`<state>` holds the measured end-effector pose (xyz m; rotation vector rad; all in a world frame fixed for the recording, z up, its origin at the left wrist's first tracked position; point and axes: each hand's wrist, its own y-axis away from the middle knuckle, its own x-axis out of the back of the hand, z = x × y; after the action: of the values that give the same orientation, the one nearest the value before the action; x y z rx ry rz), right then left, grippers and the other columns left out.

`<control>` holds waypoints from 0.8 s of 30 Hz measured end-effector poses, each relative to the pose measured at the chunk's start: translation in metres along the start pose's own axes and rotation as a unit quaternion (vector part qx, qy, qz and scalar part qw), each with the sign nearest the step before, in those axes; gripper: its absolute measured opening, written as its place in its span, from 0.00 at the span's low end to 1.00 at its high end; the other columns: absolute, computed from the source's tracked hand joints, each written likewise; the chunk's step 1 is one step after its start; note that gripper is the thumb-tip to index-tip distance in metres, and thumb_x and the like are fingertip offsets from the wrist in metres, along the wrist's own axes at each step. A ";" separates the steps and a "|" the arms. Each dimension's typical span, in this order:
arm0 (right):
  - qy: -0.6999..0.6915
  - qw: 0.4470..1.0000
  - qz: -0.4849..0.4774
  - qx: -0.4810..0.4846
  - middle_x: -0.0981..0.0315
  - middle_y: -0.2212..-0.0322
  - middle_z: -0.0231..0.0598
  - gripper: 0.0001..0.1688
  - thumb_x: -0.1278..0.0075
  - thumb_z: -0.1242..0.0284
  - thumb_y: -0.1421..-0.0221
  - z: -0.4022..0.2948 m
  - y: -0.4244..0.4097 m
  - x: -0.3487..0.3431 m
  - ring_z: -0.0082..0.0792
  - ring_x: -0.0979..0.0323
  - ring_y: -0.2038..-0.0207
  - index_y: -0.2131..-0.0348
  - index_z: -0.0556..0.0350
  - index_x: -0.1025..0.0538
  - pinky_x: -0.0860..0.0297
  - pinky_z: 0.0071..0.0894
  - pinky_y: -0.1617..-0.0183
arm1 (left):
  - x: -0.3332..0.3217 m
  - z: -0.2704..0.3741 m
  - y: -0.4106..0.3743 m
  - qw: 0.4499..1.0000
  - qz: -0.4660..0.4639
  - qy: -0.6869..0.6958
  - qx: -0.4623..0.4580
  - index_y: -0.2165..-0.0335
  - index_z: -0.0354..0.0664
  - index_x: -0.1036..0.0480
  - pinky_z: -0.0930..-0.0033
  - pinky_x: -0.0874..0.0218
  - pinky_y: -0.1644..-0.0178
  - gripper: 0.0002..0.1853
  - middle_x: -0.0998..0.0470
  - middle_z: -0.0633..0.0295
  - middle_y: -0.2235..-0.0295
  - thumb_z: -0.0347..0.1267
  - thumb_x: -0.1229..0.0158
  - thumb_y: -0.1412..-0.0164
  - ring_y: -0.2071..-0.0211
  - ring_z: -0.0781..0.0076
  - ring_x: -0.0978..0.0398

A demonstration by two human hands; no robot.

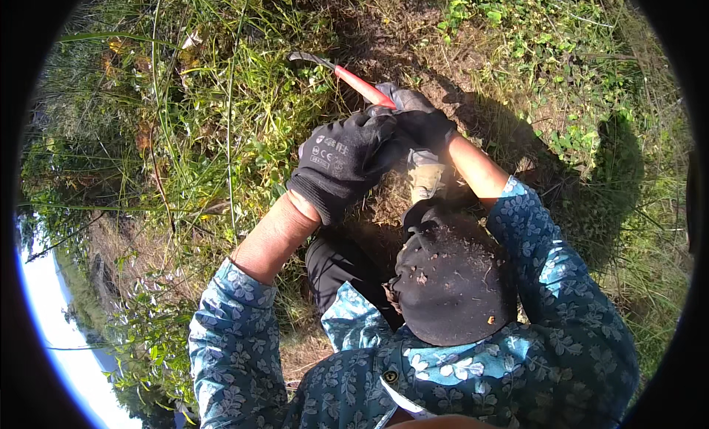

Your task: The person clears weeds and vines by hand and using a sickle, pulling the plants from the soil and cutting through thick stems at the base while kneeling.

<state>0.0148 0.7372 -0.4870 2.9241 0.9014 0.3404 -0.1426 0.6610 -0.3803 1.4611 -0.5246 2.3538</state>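
A small sickle (pixel 365 88) with a red handle and a short, dark curved blade points to the upper left, above the weeds. The handle's lower end goes into my right hand (pixel 418 116), which wears a dark work glove. My left hand (pixel 349 154), in a black knit-cuffed glove bearing printed marks, is bent over against the right one. Its fingertips are hidden where the two gloves meet, so what lies between them cannot be seen. Just below the hands is my tan and grey shoe (pixel 425 177) on the soil.
My bent knee (pixel 454 285) in black trousers, specked with soil, is close beneath the hands. Tall grass and weeds (pixel 266 107) stand on the left. Bare brown soil (pixel 388 35) lies ahead, with low green plants (pixel 554 57) at the right. Leafy shrubs (pixel 155 340) grow at lower left.
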 end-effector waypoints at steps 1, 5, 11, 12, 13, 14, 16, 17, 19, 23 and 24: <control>-0.201 0.979 -0.021 0.003 0.29 0.74 0.34 0.20 0.53 0.61 0.49 0.028 0.013 0.011 0.27 0.29 0.71 0.62 0.58 0.33 0.32 0.28 0.68 | -0.020 -0.005 -0.017 0.997 -0.071 -0.026 0.018 0.60 0.48 0.31 0.59 0.37 0.68 0.16 0.27 0.54 0.68 0.40 0.46 0.48 0.69 0.53 0.28; -0.349 0.925 0.121 -0.087 0.34 0.80 0.29 0.16 0.54 0.71 0.47 0.025 0.071 0.038 0.21 0.35 0.82 0.58 0.58 0.33 0.36 0.20 0.80 | -0.074 -0.052 -0.073 0.975 -0.160 -0.145 0.056 0.64 0.46 0.31 0.55 0.37 0.66 0.26 0.28 0.52 0.67 0.55 0.52 0.50 0.66 0.53 0.29; -0.235 0.954 0.173 -0.068 0.36 0.82 0.28 0.11 0.54 0.73 0.46 0.071 0.075 0.100 0.19 0.38 0.86 0.62 0.57 0.32 0.38 0.19 0.84 | -0.091 -0.139 -0.162 0.925 0.030 -0.365 0.102 0.42 0.48 0.56 0.47 0.71 0.39 0.48 0.53 0.53 0.41 0.57 0.48 0.55 0.39 0.54 0.60; -0.229 0.952 0.186 -0.087 0.36 0.82 0.28 0.10 0.54 0.73 0.46 0.068 0.063 0.097 0.19 0.38 0.87 0.63 0.56 0.32 0.38 0.19 0.85 | -0.084 -0.167 -0.164 0.931 0.071 -0.328 0.142 0.43 0.48 0.54 0.48 0.69 0.40 0.46 0.51 0.52 0.42 0.56 0.48 0.55 0.41 0.54 0.57; -0.242 0.949 0.179 -0.095 0.36 0.82 0.28 0.09 0.54 0.72 0.46 0.060 0.043 0.092 0.18 0.39 0.87 0.63 0.56 0.32 0.39 0.19 0.85 | -0.073 -0.192 -0.165 0.930 0.066 -0.306 0.190 0.45 0.48 0.52 0.48 0.66 0.42 0.43 0.49 0.52 0.44 0.55 0.48 0.54 0.42 0.54 0.55; -0.256 0.946 0.172 -0.103 0.37 0.82 0.27 0.09 0.53 0.72 0.46 0.052 0.023 0.087 0.18 0.40 0.88 0.64 0.55 0.33 0.39 0.19 0.86 | -0.064 -0.213 -0.159 0.928 0.011 -0.289 0.234 0.46 0.48 0.50 0.49 0.63 0.43 0.40 0.47 0.52 0.45 0.53 0.48 0.54 0.43 0.54 0.53; -0.270 0.944 0.153 -0.109 0.37 0.83 0.27 0.08 0.53 0.73 0.47 0.039 -0.016 0.083 0.18 0.41 0.88 0.65 0.53 0.33 0.40 0.18 0.86 | -0.078 -0.239 -0.163 0.927 -0.074 -0.244 0.274 0.49 0.47 0.46 0.51 0.58 0.45 0.35 0.43 0.52 0.48 0.50 0.49 0.53 0.46 0.54 0.48; -0.252 0.954 0.126 -0.098 0.37 0.83 0.27 0.08 0.52 0.73 0.47 0.026 -0.038 0.080 0.18 0.41 0.88 0.66 0.52 0.33 0.39 0.18 0.86 | -0.082 -0.243 -0.161 0.926 -0.095 -0.235 0.280 0.50 0.47 0.44 0.51 0.56 0.46 0.33 0.41 0.52 0.50 0.49 0.49 0.53 0.48 0.53 0.46; 0.013 0.986 0.146 -0.076 0.33 0.80 0.31 0.13 0.55 0.72 0.45 0.014 -0.090 0.076 0.19 0.38 0.87 0.58 0.51 0.33 0.37 0.20 0.86 | -0.090 -0.238 -0.164 0.931 -0.107 -0.214 0.275 0.53 0.47 0.40 0.53 0.51 0.49 0.28 0.37 0.51 0.53 0.46 0.49 0.52 0.51 0.53 0.41; 0.163 0.968 0.135 -0.136 0.39 0.81 0.28 0.07 0.61 0.69 0.42 0.041 -0.102 0.060 0.23 0.41 0.82 0.67 0.53 0.35 0.40 0.22 0.82 | -0.100 -0.258 -0.143 0.928 -0.125 -0.206 0.283 0.59 0.46 0.33 0.56 0.41 0.53 0.19 0.29 0.51 0.58 0.40 0.50 0.50 0.56 0.52 0.32; -0.048 0.969 0.170 -0.170 0.37 0.80 0.29 0.08 0.61 0.69 0.42 0.069 -0.069 0.046 0.24 0.39 0.81 0.66 0.54 0.34 0.39 0.22 0.80 | -0.105 -0.268 -0.127 0.925 -0.130 -0.209 0.291 0.60 0.46 0.31 0.56 0.38 0.54 0.17 0.27 0.51 0.60 0.38 0.50 0.50 0.58 0.52 0.29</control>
<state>0.0299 0.8203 -0.5537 2.7305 0.2858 0.3290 -0.2507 0.8895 -0.5668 2.1556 0.3106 2.0717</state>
